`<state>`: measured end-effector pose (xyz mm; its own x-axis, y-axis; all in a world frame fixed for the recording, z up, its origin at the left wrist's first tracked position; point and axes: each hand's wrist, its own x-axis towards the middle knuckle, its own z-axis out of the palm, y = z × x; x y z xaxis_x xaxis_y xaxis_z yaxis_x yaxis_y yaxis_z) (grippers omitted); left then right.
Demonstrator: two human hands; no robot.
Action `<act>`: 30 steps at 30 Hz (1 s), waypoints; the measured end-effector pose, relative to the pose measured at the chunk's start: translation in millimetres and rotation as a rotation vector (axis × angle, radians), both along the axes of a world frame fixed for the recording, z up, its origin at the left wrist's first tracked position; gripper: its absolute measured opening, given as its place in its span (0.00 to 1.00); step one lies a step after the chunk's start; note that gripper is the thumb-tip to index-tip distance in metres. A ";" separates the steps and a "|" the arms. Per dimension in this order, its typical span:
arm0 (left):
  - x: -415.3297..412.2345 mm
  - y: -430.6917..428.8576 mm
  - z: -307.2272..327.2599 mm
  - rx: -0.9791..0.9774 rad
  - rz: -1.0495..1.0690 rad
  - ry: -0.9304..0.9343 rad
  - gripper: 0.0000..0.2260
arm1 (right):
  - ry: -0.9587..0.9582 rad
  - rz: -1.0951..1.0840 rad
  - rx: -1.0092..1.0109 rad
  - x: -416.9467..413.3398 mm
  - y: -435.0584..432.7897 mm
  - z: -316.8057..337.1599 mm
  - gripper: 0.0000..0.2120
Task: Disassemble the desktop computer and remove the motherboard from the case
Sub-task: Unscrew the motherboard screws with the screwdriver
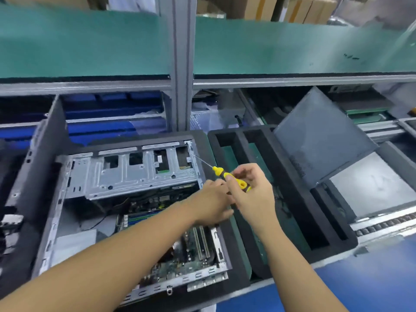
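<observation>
Tray [239, 287]: motherboard [191, 262] beneath hands [249, 194] with screwdriver [241, 184]

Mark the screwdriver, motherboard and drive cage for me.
screwdriver [218, 171], head view, yellow front end of its handle.
motherboard [189, 263], head view, green board surface near its lower edge.
drive cage [126, 176], head view, flat silver top panel.

One case [126, 174]; one screwdriver [218, 171] — two hands [211, 202] [252, 197]

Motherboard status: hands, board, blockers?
Right hand grips screwdriver, tip at drive cage corner. Left hand beside it, grip unclear. Motherboard in case. Drive cage overhangs its far end.
</observation>
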<state>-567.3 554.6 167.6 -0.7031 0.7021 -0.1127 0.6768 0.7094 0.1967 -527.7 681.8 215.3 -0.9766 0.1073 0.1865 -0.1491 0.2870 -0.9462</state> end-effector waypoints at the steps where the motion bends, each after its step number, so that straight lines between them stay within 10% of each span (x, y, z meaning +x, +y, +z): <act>1: 3.8 -15.2 2.2 0.059 -0.020 0.015 0.14 | 0.003 0.004 0.004 1.9 -10.8 1.6 0.08; 6: 21.7 -75.2 -3.0 0.315 0.008 0.161 0.12 | 0.027 -0.052 0.013 15.4 -50.4 4.0 0.09; 18: 24.9 -136.9 -40.9 -0.034 0.403 -0.383 0.13 | 0.037 -0.174 0.136 50.9 -92.0 -3.9 0.11; 30: 25.4 -150.7 -61.9 0.211 0.356 -0.494 0.12 | -0.108 -0.015 0.474 70.8 -95.9 -26.3 0.07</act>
